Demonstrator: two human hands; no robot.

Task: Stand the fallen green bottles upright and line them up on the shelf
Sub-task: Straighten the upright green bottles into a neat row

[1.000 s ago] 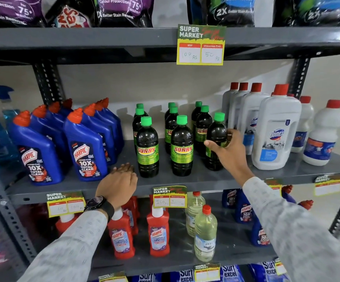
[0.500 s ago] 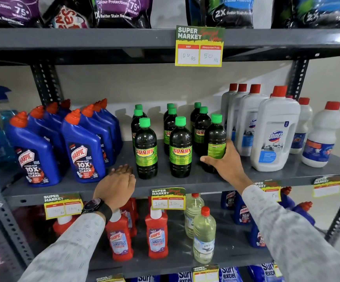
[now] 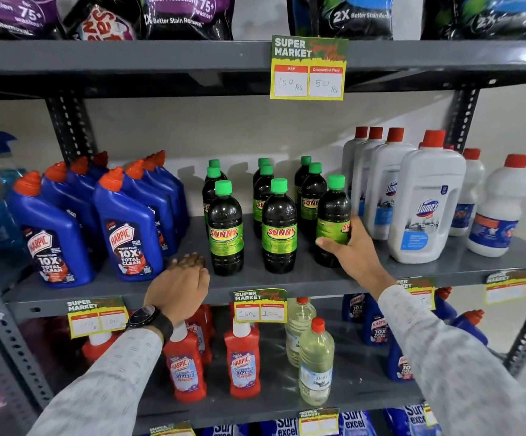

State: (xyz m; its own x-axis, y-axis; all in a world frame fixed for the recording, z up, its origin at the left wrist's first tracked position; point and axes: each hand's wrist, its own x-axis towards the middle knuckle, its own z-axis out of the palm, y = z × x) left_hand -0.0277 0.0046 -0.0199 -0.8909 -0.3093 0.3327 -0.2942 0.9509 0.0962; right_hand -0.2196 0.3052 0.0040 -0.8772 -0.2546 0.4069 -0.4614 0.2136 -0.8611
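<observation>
On the grey middle shelf (image 3: pixel 444 272), nine green-capped dark bottles are standing upright in three rows running front to back. The right hand (image 3: pixel 354 251) is wrapping around the lower half of the front right bottle (image 3: pixel 334 215), at about 3 o'clock in the group, with the thumb lying across the front of its green label and the fingers curling behind. That bottle's label is facing partly sideways, while the front middle bottle (image 3: pixel 279 228) and the front left bottle (image 3: pixel 225 229) are showing their labels squarely forward. The left hand (image 3: pixel 181 283) is resting palm down on the shelf's front edge, fingers loosely spread and holding nothing, just beside the front left bottle at its 8 o'clock. A dark watch (image 3: pixel 143 319) is sitting on that wrist.

At 9 o'clock of the green group, blue bottles (image 3: pixel 129 234) with orange caps are standing in rows. At 3 o'clock, white bottles (image 3: pixel 425 202) with red caps are standing near the held bottle. A yellow price tag (image 3: pixel 260 306) is hanging on the shelf edge below the middle row.
</observation>
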